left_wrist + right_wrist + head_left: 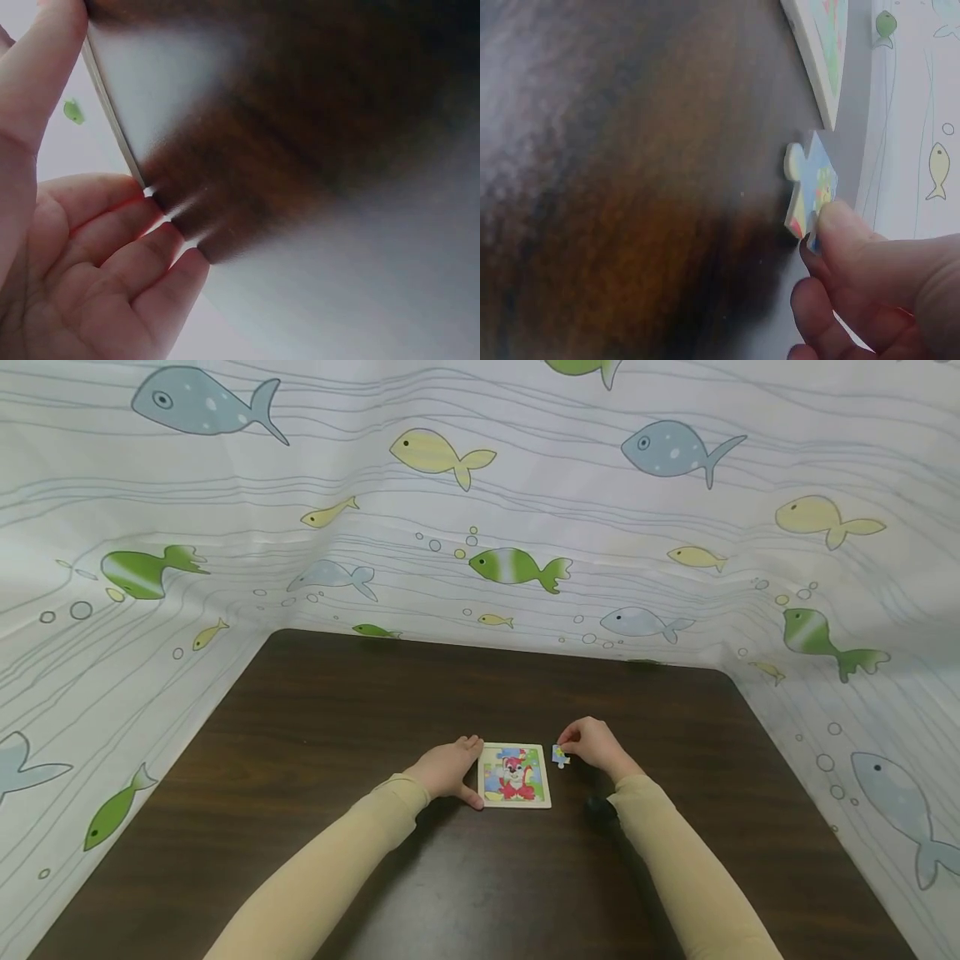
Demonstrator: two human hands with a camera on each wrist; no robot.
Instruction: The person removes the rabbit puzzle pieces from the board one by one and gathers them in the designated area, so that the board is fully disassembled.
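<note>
A small square jigsaw puzzle (514, 777) in a pale wooden frame lies on the dark table, its picture a red animal on a green and blue ground. My left hand (448, 768) rests along the frame's left side, fingers at the far corner and thumb at the near one. In the left wrist view that hand's fingertips (191, 262) touch or stand close to the frame's thin edge (112, 112). Just right of the frame, my right hand (596, 746) pinches a loose puzzle piece (817, 184) between thumb and fingers. The piece is blue with yellow and red bits, tilted in the right wrist view.
The brown wood-grain table (360, 693) stretches around the puzzle on all sides. A white curtain (360, 552) printed with fish encloses its back and sides. Near the right sleeve is a black rounded object (598, 810), partly hidden.
</note>
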